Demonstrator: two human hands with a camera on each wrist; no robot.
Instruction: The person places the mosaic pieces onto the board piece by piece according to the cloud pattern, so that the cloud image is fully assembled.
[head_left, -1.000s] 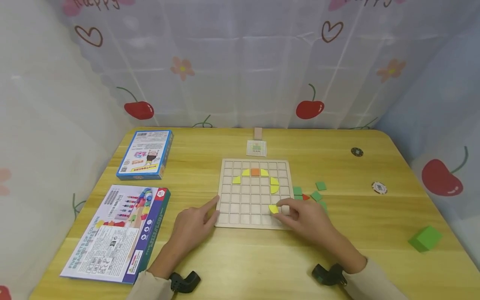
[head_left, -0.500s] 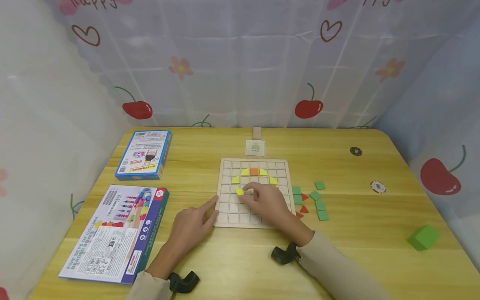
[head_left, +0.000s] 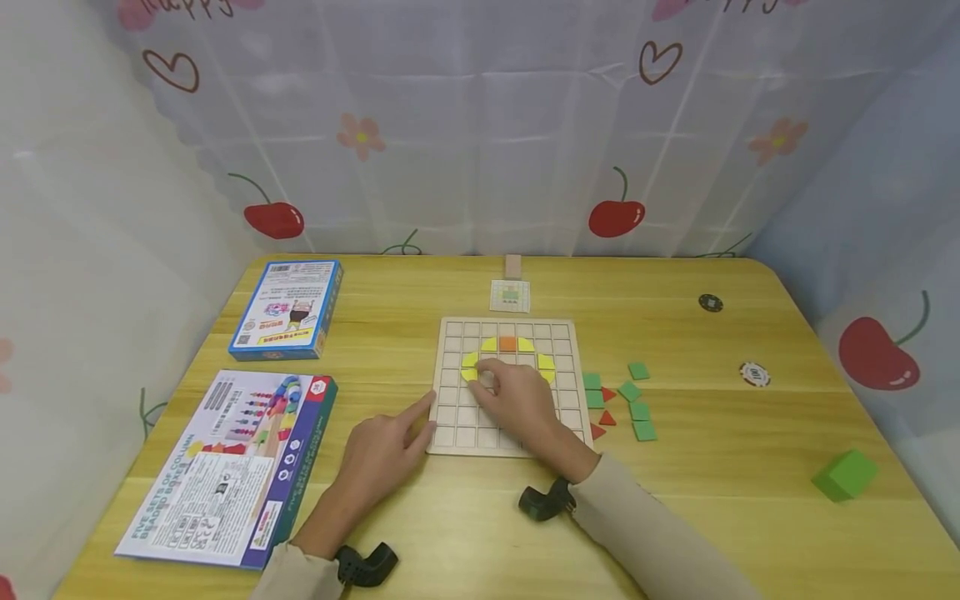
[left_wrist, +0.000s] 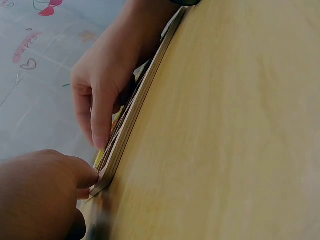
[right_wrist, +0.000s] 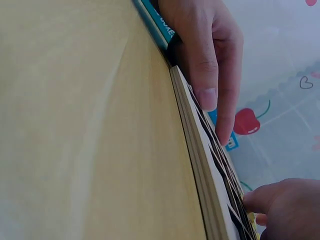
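My right hand (head_left: pixel 521 404) pinches a yellow curved-edge tile (head_left: pixel 468 375) between thumb and index finger. It holds the tile at a cell on the left side of the wooden grid board (head_left: pixel 453 417), just below another yellow tile (head_left: pixel 470 359). An orange square (head_left: pixel 507 344) lies farther up the board with yellow tiles on both sides. More yellow on the right is partly covered by my right hand. At the board's left edge rests my left hand (head_left: pixel 382 454), its index finger extended and its thumb apart. In the left wrist view, the left thumb touches the board's corner.
Green square tiles (head_left: pixel 638 371) and red triangles (head_left: pixel 607 418) lie right of the board. A pattern card (head_left: pixel 510 296) lies behind it. Two boxes, one blue-edged (head_left: pixel 285 308) and one purple (head_left: pixel 225 467), are at left. A green cube (head_left: pixel 845 476) and round chips (head_left: pixel 754 374) sit at right.
My right hand has carried the yellow tile from the board's lower right across to the upper left and down onto a cell there. My left hand stays at the edge.
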